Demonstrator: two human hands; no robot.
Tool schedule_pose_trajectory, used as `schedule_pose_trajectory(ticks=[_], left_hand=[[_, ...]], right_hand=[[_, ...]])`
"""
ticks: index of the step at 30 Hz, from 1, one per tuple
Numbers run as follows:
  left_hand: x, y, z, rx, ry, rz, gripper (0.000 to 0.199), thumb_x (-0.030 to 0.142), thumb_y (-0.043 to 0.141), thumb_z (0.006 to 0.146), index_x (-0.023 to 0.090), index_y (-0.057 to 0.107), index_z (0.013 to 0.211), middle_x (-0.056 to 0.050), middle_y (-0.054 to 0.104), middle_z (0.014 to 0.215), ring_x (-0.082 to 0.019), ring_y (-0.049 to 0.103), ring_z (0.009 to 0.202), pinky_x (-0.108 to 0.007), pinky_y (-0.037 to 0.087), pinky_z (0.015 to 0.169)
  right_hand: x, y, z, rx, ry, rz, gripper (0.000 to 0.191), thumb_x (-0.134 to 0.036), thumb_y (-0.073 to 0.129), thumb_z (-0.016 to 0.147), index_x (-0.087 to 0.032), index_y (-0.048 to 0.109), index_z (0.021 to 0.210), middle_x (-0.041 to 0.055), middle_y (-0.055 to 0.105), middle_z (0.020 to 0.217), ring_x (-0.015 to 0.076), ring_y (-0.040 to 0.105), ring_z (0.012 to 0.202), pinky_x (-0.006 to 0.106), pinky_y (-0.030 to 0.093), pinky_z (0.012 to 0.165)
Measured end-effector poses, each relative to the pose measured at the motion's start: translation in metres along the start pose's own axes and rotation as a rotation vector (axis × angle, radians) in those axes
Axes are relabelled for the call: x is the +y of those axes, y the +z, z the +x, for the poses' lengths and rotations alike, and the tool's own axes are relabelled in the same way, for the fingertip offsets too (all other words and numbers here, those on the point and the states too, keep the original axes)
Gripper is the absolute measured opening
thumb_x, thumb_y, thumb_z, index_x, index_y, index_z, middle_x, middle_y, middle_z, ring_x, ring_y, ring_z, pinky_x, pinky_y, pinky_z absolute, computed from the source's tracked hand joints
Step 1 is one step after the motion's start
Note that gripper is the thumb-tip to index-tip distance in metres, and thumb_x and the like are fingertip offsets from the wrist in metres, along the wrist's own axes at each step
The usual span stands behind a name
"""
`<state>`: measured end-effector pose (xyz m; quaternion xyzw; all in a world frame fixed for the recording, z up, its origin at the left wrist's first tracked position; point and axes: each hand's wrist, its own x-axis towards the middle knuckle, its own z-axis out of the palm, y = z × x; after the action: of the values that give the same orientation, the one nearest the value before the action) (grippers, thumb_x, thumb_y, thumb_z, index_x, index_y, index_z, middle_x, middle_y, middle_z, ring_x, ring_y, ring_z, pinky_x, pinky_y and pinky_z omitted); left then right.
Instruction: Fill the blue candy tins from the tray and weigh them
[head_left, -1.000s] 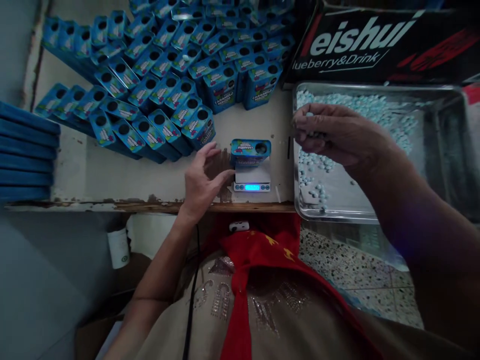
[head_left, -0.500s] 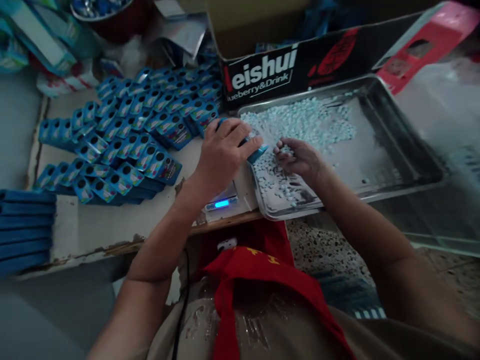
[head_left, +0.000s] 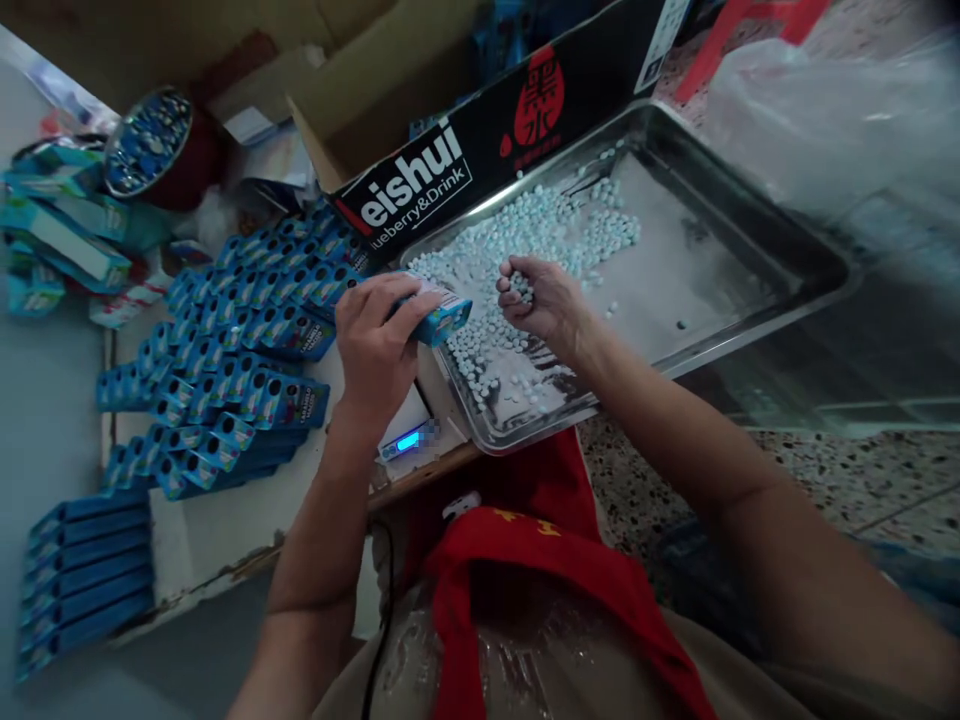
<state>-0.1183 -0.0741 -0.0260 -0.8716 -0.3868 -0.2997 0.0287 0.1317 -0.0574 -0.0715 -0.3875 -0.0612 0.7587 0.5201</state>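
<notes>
My left hand (head_left: 381, 335) grips a small blue box (head_left: 448, 318), tilted over the left rim of the metal tray (head_left: 757, 335). Curled fingers of my right hand (head_left: 541, 300) hold a small heap of pale blue candies (head_left: 517, 285) above the tray, a short way right of the box. Many more loose candies (head_left: 555, 225) lie across the tray's left half. Below my left hand, a digital scale (head_left: 409, 440) with a lit blue display sits on the table, partly covered by the hand and forearm.
Rows of blue boxes (head_left: 225, 350) stand at left, with flat blue boxes (head_left: 90, 575) stacked nearer. A bowl of wrapped sweets (head_left: 150, 145) is at the back left. Behind the tray stands a black carton (head_left: 480, 150). A clear plastic bag (head_left: 810, 130) lies right of the tray.
The view has turned and shifted, so the tray and carton appear further left. The box in my left hand now shows more fully, tipped toward my right hand, which still holds candies.
</notes>
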Motion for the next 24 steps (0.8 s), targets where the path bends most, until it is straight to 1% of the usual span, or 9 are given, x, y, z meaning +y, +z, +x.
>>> schedule_pose_trajectory(ticks=[3,6,9,10,11,14,18,21,24], left_hand=[[0.001,0.008,-0.005,-0.012,-0.018,-0.033,0.032,0.017,0.064,0.106,0.035,0.081,0.126,-0.006,0.080,0.131,-0.031,0.068,0.133,-0.053,0.044,0.125],[-0.010,0.024,-0.013,-0.008,-0.095,-0.036,0.031,0.017,0.068,0.103,0.036,0.083,0.122,-0.005,0.081,0.125,-0.032,0.070,0.128,-0.056,0.041,0.127],[-0.024,0.030,-0.023,0.041,-0.201,-0.167,0.020,0.029,0.077,0.102,0.032,0.084,0.120,-0.006,0.082,0.123,-0.031,0.073,0.122,-0.050,0.049,0.121],[-0.028,0.029,-0.028,0.069,-0.250,-0.237,0.021,0.036,0.082,0.099,0.030,0.083,0.119,-0.006,0.083,0.122,-0.031,0.074,0.120,-0.048,0.052,0.118],[-0.031,0.027,-0.034,0.106,-0.313,-0.312,0.028,0.042,0.088,0.095,0.028,0.083,0.119,-0.006,0.083,0.121,-0.030,0.075,0.117,-0.045,0.056,0.114],[-0.034,0.015,-0.062,0.238,-0.574,-0.573,0.055,0.053,0.103,0.075,0.023,0.079,0.115,-0.004,0.083,0.112,-0.026,0.077,0.105,-0.039,0.063,0.101],[-0.025,-0.002,-0.114,0.320,-0.873,-0.860,0.060,0.046,0.110,0.063,0.021,0.075,0.104,-0.001,0.080,0.099,-0.021,0.078,0.091,-0.035,0.067,0.090],[-0.015,-0.006,-0.150,0.374,-0.983,-0.950,0.066,0.043,0.113,0.054,0.021,0.074,0.103,0.002,0.080,0.095,-0.019,0.077,0.088,-0.033,0.068,0.090],[-0.013,0.000,-0.171,0.385,-0.995,-0.989,0.073,0.048,0.114,0.052,0.022,0.075,0.107,0.002,0.079,0.097,-0.020,0.078,0.091,-0.035,0.069,0.092]], right_hand=[[0.000,-0.001,0.000,-0.011,-0.006,-0.023,0.025,-0.024,0.069,0.107,-0.025,0.054,0.088,-0.0034,0.056,0.072,0.0070,0.041,0.053,0.019,0.025,0.043],[-0.004,-0.003,-0.001,-0.013,0.014,-0.012,0.025,-0.022,0.068,0.108,-0.025,0.055,0.087,-0.0023,0.057,0.072,0.0073,0.043,0.053,0.018,0.026,0.042],[-0.005,-0.004,-0.001,-0.013,0.027,-0.006,0.023,-0.020,0.066,0.108,-0.024,0.056,0.087,-0.0017,0.057,0.072,0.0071,0.043,0.052,0.017,0.027,0.041],[-0.005,-0.005,0.000,-0.008,0.024,-0.009,0.023,-0.020,0.066,0.108,-0.024,0.056,0.087,-0.0016,0.057,0.073,0.0069,0.043,0.052,0.017,0.027,0.040],[-0.005,-0.006,0.001,-0.003,0.021,-0.011,0.023,-0.021,0.065,0.108,-0.023,0.056,0.088,-0.0015,0.057,0.073,0.0067,0.042,0.052,0.016,0.027,0.040],[-0.002,-0.009,0.001,0.028,0.012,-0.003,0.022,-0.020,0.062,0.108,-0.023,0.055,0.088,-0.0017,0.056,0.071,0.0065,0.042,0.052,0.013,0.027,0.040],[-0.002,-0.015,0.000,0.060,0.029,-0.025,0.019,-0.020,0.060,0.106,-0.023,0.056,0.087,-0.0009,0.056,0.069,0.0070,0.046,0.052,0.014,0.032,0.043],[-0.002,-0.013,0.000,0.164,0.036,-0.021,0.019,-0.015,0.053,0.106,-0.023,0.060,0.090,0.0028,0.060,0.070,0.0094,0.049,0.056,0.016,0.036,0.044],[0.002,-0.008,-0.001,0.217,0.029,-0.086,0.019,-0.009,0.055,0.104,-0.023,0.062,0.093,0.0022,0.060,0.069,0.0106,0.044,0.056,0.017,0.034,0.042]])
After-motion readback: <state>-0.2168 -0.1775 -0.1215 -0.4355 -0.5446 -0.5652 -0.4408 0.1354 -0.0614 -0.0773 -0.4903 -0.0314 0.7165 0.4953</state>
